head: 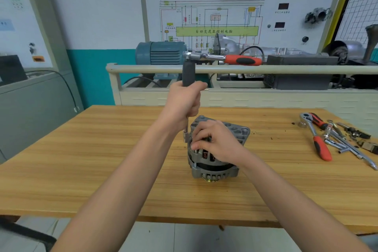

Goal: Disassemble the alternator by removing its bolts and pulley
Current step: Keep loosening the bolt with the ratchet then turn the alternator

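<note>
My left hand [184,101] grips the upright ratchet extension [188,74], socket on a housing bolt; my right hand [214,141] curls over the alternator [214,166], pulley-down at mid-table [102,159]; early going, I judge; housing unsplit, pulley still fitted

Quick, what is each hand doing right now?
Left hand: grips the extension bar under the ratchet.
Right hand: curled over the alternator, steadying it.

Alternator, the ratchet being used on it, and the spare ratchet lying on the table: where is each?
alternator [212,166]: head view, lower grey housing.
ratchet [243,60]: head view, red handle.
spare ratchet [322,148]: head view, red grip.
</note>
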Available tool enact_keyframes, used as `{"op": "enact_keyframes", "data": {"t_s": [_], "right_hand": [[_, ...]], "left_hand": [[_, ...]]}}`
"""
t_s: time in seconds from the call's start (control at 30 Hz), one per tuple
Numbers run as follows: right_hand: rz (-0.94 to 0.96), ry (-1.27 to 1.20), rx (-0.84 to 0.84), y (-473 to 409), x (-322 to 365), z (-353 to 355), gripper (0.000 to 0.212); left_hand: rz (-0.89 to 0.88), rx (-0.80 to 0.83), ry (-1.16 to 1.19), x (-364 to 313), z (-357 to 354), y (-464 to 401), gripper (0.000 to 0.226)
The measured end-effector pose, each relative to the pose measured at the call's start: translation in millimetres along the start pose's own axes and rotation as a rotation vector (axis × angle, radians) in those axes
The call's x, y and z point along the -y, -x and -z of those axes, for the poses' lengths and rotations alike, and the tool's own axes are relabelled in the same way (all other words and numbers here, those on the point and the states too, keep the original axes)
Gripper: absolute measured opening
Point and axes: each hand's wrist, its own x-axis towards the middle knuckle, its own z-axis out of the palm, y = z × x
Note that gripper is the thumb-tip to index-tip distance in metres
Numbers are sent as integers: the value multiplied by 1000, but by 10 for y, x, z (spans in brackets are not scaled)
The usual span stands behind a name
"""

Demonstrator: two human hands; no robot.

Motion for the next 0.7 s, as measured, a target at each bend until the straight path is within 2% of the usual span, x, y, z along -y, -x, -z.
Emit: {"op": "enact_keyframes", "data": {"t_s": [0.17, 0.43, 0.6, 0.7], "right_hand": [[-17, -18, 35, -1, -23, 39, 21], [67, -42, -54, 18, -35, -15, 12], [28, -27, -26, 26, -48, 0, 18], [-105, -275, -54, 32, -46, 91, 25]], "left_hand": [[40, -45, 88, 76, 109, 15, 43], [13, -17, 99, 48, 121, 0, 44], [-13, -21, 159, 52, 43, -34, 45], [-25, -22, 191, 59, -24, -59, 45]]}}
